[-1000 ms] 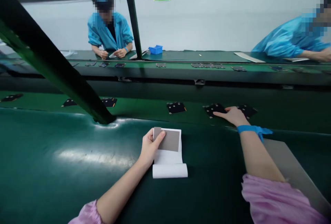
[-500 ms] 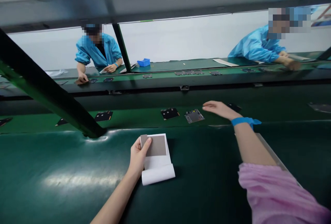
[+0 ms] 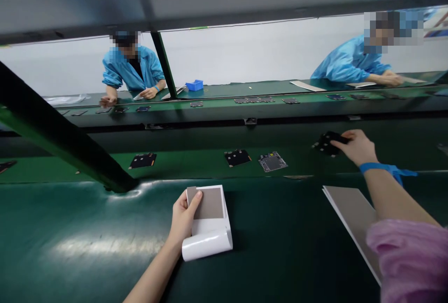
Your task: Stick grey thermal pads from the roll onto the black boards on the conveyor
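No readable text; no legible labels or numbers

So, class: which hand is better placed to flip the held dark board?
Probably the right hand: it grips the dark board, while the left hand holds the small grey sheet farther away.

right sleeve (image 3: 409, 254): pinkish mauve, loose, wrinkled cloth, edge bunched around forearm | wristband (image 3: 378, 166): bright blue strip, loose end sticking out, right side | right hand (image 3: 357, 147): bare | left hand (image 3: 184, 216): bare | left forearm (image 3: 156, 268): bare
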`<state>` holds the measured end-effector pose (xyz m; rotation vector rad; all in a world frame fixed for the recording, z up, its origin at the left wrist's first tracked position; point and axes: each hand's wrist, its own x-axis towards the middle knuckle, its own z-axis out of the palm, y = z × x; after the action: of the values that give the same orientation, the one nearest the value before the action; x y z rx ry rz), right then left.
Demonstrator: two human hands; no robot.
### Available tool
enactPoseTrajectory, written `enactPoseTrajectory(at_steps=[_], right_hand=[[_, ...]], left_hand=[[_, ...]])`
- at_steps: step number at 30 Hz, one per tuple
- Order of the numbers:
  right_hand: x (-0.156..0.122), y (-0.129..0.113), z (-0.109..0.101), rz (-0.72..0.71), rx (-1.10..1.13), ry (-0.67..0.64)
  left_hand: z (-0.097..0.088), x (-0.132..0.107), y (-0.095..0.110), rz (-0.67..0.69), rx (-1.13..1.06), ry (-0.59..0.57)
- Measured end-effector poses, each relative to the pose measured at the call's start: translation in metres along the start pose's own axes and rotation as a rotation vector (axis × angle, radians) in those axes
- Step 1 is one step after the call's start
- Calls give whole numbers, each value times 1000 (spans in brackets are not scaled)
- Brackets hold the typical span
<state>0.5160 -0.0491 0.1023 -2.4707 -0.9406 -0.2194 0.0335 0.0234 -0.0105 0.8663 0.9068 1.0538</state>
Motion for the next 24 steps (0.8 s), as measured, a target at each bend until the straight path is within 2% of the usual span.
enactPoseTrajectory(at_steps=[2,6,11,15,17,19,24], right_hand=[[-9,-13,-4,-27,-35,-25],[-40,-49,6,-89,-119,-261],[-83,-122,55,-205,-156,-359],[-101,-173,89,-246,-187,-453],[-103,-188,93,-244,-166,-463],[-104,-197,89,-252,-125,-436],[-124,-211,67,-298,-62,-243]], left_hand=[[-1,0,-1,5,7,-15],[-3,-2,0,11,26,-59],[0,-1,2,42,44,-75],[0,-7,3,118,45,-63],[-2,-10,5,131,44,-54],[-6,-13,8,145,34,-55],[-13,-11,14,206,25,-34]])
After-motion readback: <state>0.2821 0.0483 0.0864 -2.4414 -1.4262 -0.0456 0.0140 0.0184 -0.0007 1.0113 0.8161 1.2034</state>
